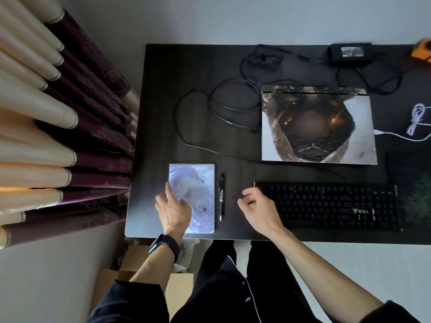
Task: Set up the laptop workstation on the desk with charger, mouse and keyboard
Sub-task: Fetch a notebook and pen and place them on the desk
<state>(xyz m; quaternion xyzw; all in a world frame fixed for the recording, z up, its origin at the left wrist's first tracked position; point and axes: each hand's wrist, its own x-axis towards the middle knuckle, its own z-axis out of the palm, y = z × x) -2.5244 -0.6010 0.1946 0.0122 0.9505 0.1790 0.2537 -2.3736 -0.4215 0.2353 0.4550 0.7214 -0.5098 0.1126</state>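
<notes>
My left grip point(173, 210) lies flat on the book point(198, 178), right grip point(258, 206) loose and empty. I might bump the pen point(221, 197) off the counter's point(163, 89) near edge.

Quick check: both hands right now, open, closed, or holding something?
Left hand: open, fingers flat on the notebook.
Right hand: open, fingers loosely curled beside the keyboard, nothing visibly held.

Orange object point(421, 52) cut by right edge; laptop lid point(319, 127) centre blurred.
</notes>
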